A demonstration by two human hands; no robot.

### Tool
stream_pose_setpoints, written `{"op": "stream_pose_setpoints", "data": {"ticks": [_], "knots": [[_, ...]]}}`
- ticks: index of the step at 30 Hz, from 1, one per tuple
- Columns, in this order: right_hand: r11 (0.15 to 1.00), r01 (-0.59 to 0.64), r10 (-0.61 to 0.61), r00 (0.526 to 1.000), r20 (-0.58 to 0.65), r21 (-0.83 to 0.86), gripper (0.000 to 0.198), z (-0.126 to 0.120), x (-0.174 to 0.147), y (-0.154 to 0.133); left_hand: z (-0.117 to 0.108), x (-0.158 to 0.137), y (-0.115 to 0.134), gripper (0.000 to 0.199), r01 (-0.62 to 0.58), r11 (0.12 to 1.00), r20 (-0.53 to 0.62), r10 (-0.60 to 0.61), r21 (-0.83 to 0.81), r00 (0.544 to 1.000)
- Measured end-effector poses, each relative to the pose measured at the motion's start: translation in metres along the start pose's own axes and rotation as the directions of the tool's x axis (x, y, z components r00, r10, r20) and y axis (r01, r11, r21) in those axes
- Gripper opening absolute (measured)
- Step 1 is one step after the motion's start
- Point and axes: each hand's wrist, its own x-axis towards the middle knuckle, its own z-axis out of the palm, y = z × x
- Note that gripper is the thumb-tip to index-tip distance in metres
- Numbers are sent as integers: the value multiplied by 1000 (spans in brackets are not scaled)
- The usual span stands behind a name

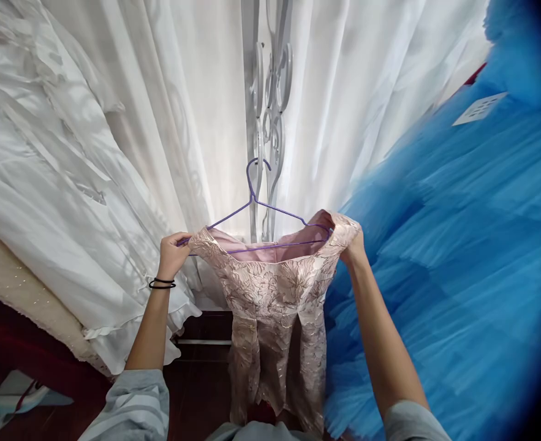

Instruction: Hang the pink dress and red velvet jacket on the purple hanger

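Observation:
A pink brocade dress [274, 285] with a metallic floral pattern hangs in front of me on a purple wire hanger [277, 209]. The hanger's hook loops over a grey scrolled metal stand [274, 141]. My left hand [173, 252] is closed on the hanger's left end, right beside the dress's shoulder strap. On the other side, my right hand [355, 248] grips the dress's right shoulder strap, its fingers mostly hidden behind the fabric. The hanger's right end lies inside that strap. Below the waist, the skirt falls in folds toward the floor.
Crowding the right side is a blue tulle gown [435, 257] with a white tag [479, 109]. White garments [54, 159] hang at the left. White curtains [206, 110] back the stand. A pale object [24, 392] lies low at the left, near the dark floor [196, 392].

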Motion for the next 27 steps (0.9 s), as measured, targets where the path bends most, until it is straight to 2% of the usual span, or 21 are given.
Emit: {"op": "stream_pose_setpoints", "data": {"ticks": [2, 3, 4, 5, 7, 8, 9, 10, 12, 13, 14, 15, 16, 18, 19, 21, 23, 25, 27], "knots": [[982, 55, -12, 973, 232, -179, 37, 8, 7, -23, -5, -1, 5, 23, -9, 1000, -1, 9, 24, 1000], [940, 122, 0, 934, 357, -317, 31, 14, 9, -35, -7, -2, 7, 27, -19, 999, 5, 19, 36, 1000], [858, 214, 32, 885, 464, -467, 23, 19, 11, -48, -9, -2, 8, 32, -32, 998, 17, 31, 50, 999], [726, 318, 85, 838, 538, -610, 16, 24, 13, -61, -10, -2, 10, 37, -47, 997, 31, 45, 68, 999], [394, 473, 189, 798, 572, -789, 8, 34, 13, -82, -13, 0, 12, 36, -88, 988, 65, 81, 123, 995], [275, 510, 214, 794, 570, -815, 7, 38, 12, -91, -14, 2, 14, 32, -118, 980, 77, 106, 160, 991], [229, 534, 226, 784, 578, -814, 11, 41, 11, -97, -16, 6, 15, 27, -152, 968, 87, 137, 201, 987], [252, 560, 229, 758, 610, -790, 20, 44, 8, -102, -18, 10, 17, 24, -190, 951, 94, 171, 245, 981], [394, 611, 233, 656, 718, -686, 37, 46, 0, -104, -19, 18, 22, 21, -268, 902, 114, 243, 337, 963], [446, 618, 244, 612, 752, -648, 39, 47, -4, -101, -19, 21, 24, 21, -309, 874, 142, 275, 375, 951], [460, 610, 260, 602, 755, -645, 37, 48, -9, -96, -17, 24, 27, 20, -352, 845, 186, 300, 403, 935], [434, 591, 279, 630, 725, -680, 34, 49, -13, -89, -14, 25, 28, 18, -392, 817, 239, 317, 422, 918], [382, 564, 284, 682, 674, -732, 34, 50, -17, -81, -10, 25, 30, 17, -427, 792, 291, 325, 437, 900], [270, 529, 241, 772, 589, -804, 47, 49, -24, -66, -2, 23, 31, 17, -470, 748, 367, 319, 469, 874], [227, 536, 210, 788, 578, -813, 57, 48, -28, -62, 1, 20, 32, 19, -480, 727, 384, 314, 492, 868], [160, 575, 134, 793, 595, -802, 69, 42, -40, -66, 2, 15, 29, 27, -494, 700, 387, 324, 517, 863], [138, 611, 6, 787, 617, -780, 71, 34, -62, -87, -5, 10, 20, 42, -499, 717, 358, 357, 487, 863], [193, 653, -180, 757, 628, -732, 69, 22, -100, -120, -18, 7, -2, 66, -473, 789, 271, 393, 391, 879], [287, 669, -365, 738, 568, -686, 71, 5, -150, -152, -33, 2, -40, 91, -390, 895, 143, 366, 217, 919]]}}
